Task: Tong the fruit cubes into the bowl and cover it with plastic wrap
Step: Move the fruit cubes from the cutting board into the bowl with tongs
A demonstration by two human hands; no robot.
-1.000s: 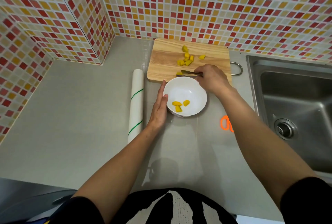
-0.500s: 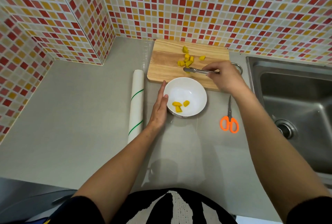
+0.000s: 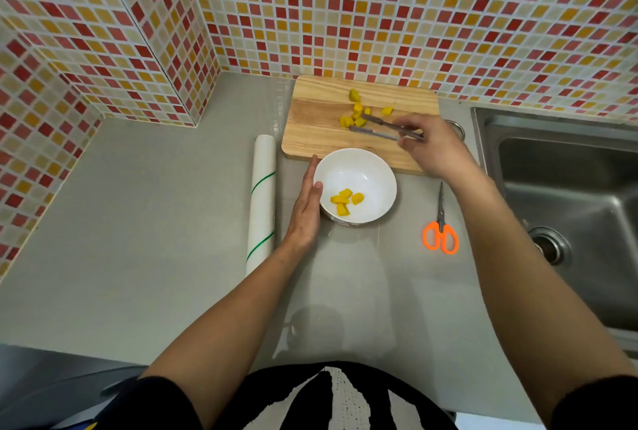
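Note:
A white bowl (image 3: 376, 167) stands on the grey counter and holds a few yellow fruit cubes (image 3: 345, 200). My left hand (image 3: 305, 208) rests flat against the bowl's left side, fingers straight. Behind it lies a wooden cutting board (image 3: 317, 119) with several more yellow cubes (image 3: 355, 112). My right hand (image 3: 431, 146) grips metal tongs (image 3: 379, 127) over the board. The tong arms are spread, with their tips beside the cubes. A white roll of plastic wrap (image 3: 262, 195) with green stripes lies left of the bowl.
Orange-handled scissors (image 3: 441, 236) lie on the counter right of the bowl. A steel sink (image 3: 569, 195) fills the right side. Tiled walls close off the back and left. The counter's front edge is at my body.
My right hand has carried the tongs from the bowl's far rim back over the board to the cube pile, and the tong arms have spread. The left hand and bowl stayed put.

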